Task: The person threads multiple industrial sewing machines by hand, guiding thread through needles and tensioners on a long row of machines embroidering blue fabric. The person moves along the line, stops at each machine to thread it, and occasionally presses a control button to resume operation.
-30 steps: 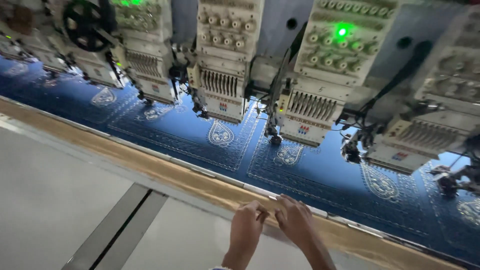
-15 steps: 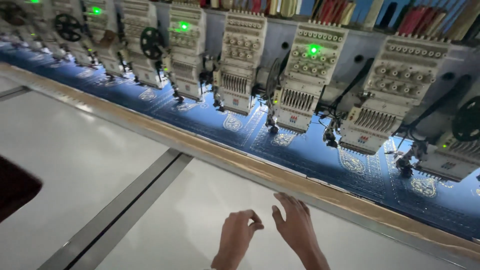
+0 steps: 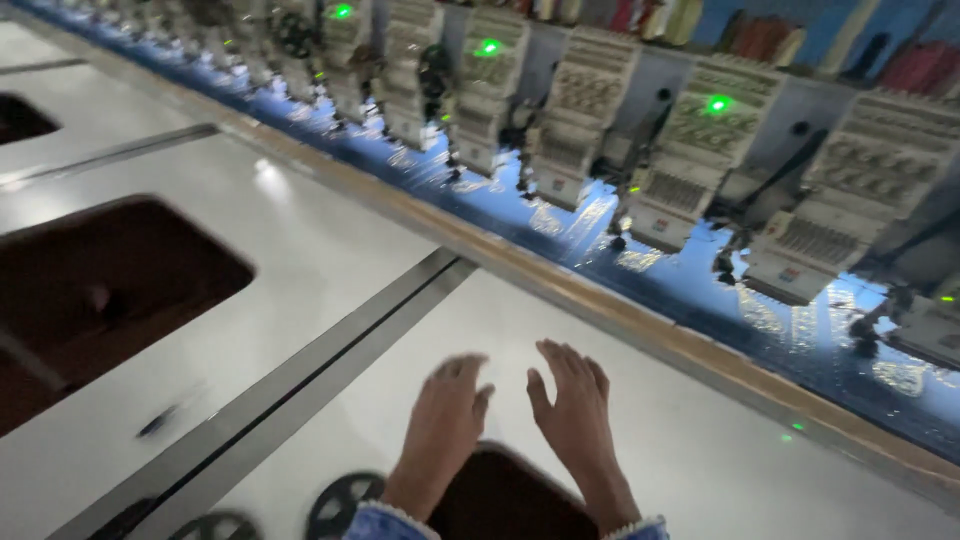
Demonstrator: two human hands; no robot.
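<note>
Over the white worktop [image 3: 300, 260], just short of a dark rounded cut-out [image 3: 500, 495] near the bottom edge, the left hand [image 3: 445, 420] and right hand [image 3: 572, 410] hover side by side, palms down, fingers loosely spread and holding nothing. Whether they touch the surface cannot be told, as both are blurred. Beyond them runs a wooden rail [image 3: 600, 300], then blue embroidered fabric [image 3: 640, 265] under a row of embroidery heads [image 3: 690, 160] with green lamps. A grey seam [image 3: 330, 345] crosses the worktop to the left, past a larger dark opening [image 3: 110, 290]. Any reach toward the fabric is best kept low and well clear of the needles. Sleeve cuffs and the cut-out are cropped
</note>
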